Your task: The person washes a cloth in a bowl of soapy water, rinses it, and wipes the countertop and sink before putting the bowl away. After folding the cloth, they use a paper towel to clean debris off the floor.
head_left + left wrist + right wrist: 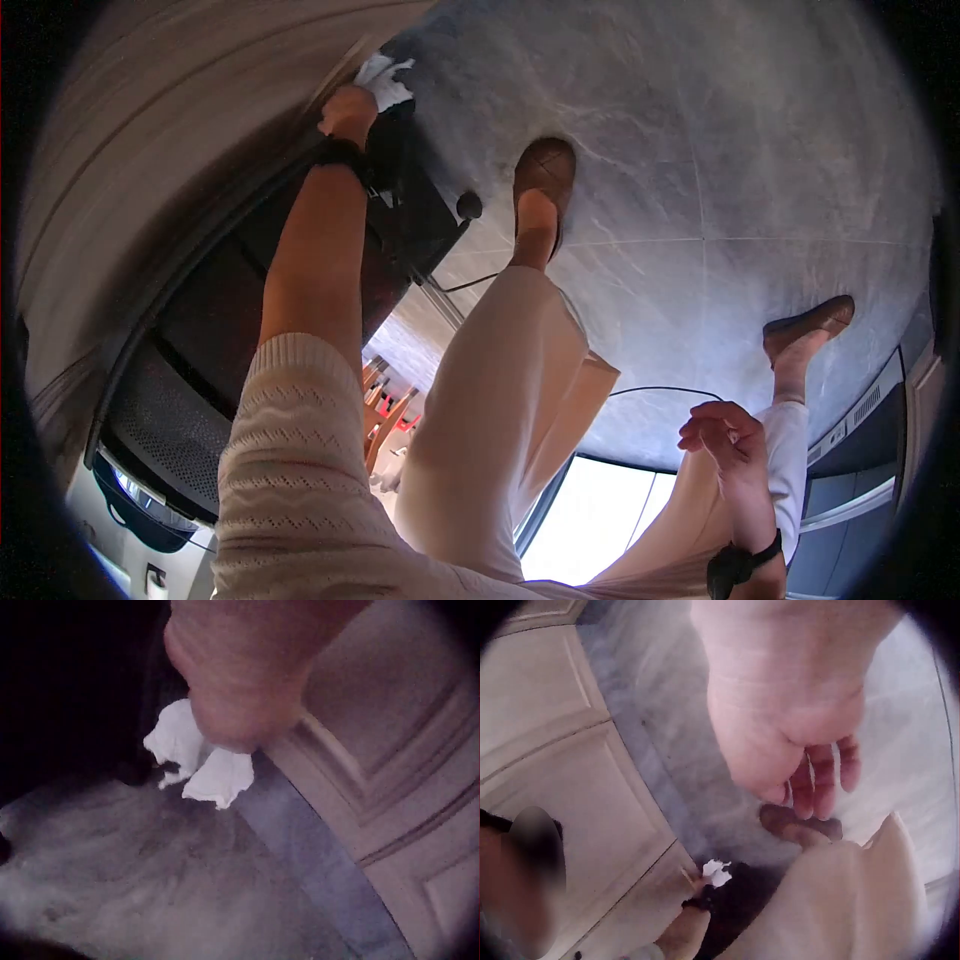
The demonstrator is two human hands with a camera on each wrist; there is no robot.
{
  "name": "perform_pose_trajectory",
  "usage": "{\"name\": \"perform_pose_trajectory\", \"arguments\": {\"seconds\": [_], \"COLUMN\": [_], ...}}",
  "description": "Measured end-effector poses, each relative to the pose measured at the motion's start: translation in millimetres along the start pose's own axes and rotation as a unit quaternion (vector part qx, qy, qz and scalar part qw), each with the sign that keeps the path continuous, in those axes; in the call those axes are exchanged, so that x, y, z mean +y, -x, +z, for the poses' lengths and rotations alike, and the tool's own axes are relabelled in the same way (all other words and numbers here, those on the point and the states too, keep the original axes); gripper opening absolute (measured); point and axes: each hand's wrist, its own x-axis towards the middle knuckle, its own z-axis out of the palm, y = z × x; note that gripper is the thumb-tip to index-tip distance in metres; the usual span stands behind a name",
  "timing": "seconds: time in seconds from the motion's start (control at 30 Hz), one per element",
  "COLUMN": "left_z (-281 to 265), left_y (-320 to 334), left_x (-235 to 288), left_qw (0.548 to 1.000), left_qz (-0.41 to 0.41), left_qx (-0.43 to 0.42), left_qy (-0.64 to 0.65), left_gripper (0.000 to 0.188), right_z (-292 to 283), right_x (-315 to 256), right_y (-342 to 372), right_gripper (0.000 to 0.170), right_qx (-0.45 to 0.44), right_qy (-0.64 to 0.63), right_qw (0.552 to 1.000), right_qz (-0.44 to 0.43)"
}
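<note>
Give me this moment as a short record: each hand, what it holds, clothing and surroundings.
Left hand: reaching down, gripping a crumpled white wipe
Wipe material: paper or cloth, cannot tell
Right hand: holding nothing, fingers loosely bent
Wrists: a black wristband on each
Clothing: cream knit sleeve, light trousers, brown shoes
Floor: grey, marbled
Beside the left hand: panelled wooden doors

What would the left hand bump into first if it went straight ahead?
Probably the grey floor, beyond the white crumpled piece the left hand holds, though depth is hard to judge.
</note>
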Motion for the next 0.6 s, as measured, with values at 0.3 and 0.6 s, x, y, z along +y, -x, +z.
{"name": "perform_pose_trajectory", "arguments": {"seconds": [0.3, 0.6], "left_z": [89, 149], "left_y": [-149, -143], "left_x": [-33, -8], "left_qw": [0.995, 0.877], "left_qz": [0.036, 0.382], "left_qx": [-0.001, -0.115], "left_qy": [-0.093, -0.268], "left_gripper": [0.042, 0.028], "right_z": [-2, -10], "right_x": [-16, -35], "right_y": [4, 7], "right_gripper": [0.012, 0.018], "right_qx": [0.05, 0.074], "right_qy": [-0.009, -0.01], "right_qw": [0.999, 0.997], "right_qz": [-0.011, -0.026]}}
